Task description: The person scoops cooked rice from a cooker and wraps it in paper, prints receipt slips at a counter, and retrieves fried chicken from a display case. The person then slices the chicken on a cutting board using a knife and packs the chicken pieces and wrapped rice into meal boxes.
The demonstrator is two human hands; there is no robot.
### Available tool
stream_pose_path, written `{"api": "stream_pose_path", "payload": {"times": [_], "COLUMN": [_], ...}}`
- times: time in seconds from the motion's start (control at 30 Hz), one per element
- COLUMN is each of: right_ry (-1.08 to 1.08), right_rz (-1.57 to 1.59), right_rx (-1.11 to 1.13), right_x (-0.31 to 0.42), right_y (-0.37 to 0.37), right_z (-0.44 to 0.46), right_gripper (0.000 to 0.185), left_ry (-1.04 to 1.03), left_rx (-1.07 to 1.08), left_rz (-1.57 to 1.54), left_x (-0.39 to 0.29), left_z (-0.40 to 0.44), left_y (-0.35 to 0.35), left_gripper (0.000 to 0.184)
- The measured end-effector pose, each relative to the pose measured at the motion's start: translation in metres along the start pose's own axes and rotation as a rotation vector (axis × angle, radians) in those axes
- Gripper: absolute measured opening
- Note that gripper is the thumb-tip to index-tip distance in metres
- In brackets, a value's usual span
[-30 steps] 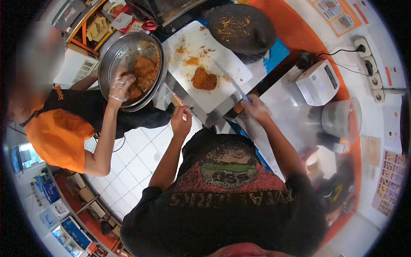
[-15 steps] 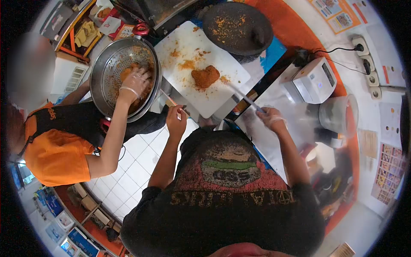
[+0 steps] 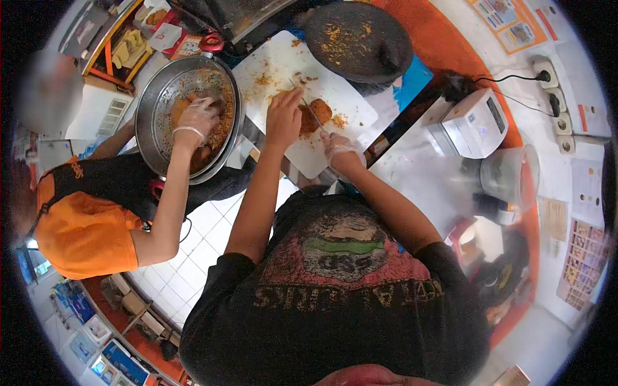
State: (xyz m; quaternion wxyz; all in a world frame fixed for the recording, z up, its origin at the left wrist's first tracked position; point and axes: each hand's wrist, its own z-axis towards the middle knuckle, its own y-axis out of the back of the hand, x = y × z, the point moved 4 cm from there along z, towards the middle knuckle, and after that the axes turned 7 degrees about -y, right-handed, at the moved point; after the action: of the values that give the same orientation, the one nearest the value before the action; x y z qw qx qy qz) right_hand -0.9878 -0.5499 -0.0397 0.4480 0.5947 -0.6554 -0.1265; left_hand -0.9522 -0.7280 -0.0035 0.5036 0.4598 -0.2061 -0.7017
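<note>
A brown, rough-coated piece of food (image 3: 322, 110) lies on a white cutting board (image 3: 347, 132) scattered with orange crumbs. My right hand (image 3: 343, 153), in a clear glove, is closed around the handle of a knife (image 3: 313, 114). The blade points up and left across the food. My left hand (image 3: 283, 121) looks bare and rests over the food's left side, fingers stretched forward beside the blade. Whether its fingertips press on the blade or on the food is hard to tell.
A large dark stone mortar (image 3: 347, 48) with orange bits stands behind the board. At left, a co-worker's gloved hand (image 3: 198, 119) reaches into a metal colander (image 3: 154, 96) of crumbs. A white device (image 3: 475, 122) and a clear tub (image 3: 508, 170) stand at right.
My left hand has moved up and forward from beside the board onto the food. My right hand has swung left, bringing the knife from the board's right side across the food.
</note>
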Motion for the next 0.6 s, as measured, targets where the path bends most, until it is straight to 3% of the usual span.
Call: {"api": "stream_pose_path", "payload": {"times": [0.1,0.23,0.33,0.4,0.43,0.5,0.6], "right_ry": [0.113,0.125,0.285,0.509,0.502,0.184,-0.011], "right_rz": [0.0,0.025,0.026,-0.327,-0.322,-0.158,-0.226], "right_rx": [-0.081,-0.037,-0.036,-0.121,-0.121,-0.035,0.089], "right_x": [0.002,0.015,0.013,0.004,0.008,0.012,-0.009], "right_y": [0.005,0.023,0.018,-0.008,-0.008,-0.005,-0.039], "right_z": [-0.005,-0.021,-0.016,0.0,-0.003,-0.014,0.015], "right_gripper": [0.061,0.062,0.057,0.05,0.05,0.043,0.042], "left_ry": [0.029,0.021,0.028,0.035,0.031,0.074,0.097], "left_rx": [0.188,0.221,0.263,0.264,0.27,0.313,0.34], "left_rz": [0.063,0.126,0.145,0.155,0.152,0.199,0.248], "left_x": [0.023,0.024,0.03,0.038,0.037,0.032,0.025], "left_z": [0.011,0.013,0.01,0.006,0.008,0.013,0.018], "left_y": [-0.019,-0.025,-0.03,-0.037,-0.036,-0.027,-0.024], "left_gripper": [0.04,0.041,0.042,0.044,0.044,0.044,0.039]}}
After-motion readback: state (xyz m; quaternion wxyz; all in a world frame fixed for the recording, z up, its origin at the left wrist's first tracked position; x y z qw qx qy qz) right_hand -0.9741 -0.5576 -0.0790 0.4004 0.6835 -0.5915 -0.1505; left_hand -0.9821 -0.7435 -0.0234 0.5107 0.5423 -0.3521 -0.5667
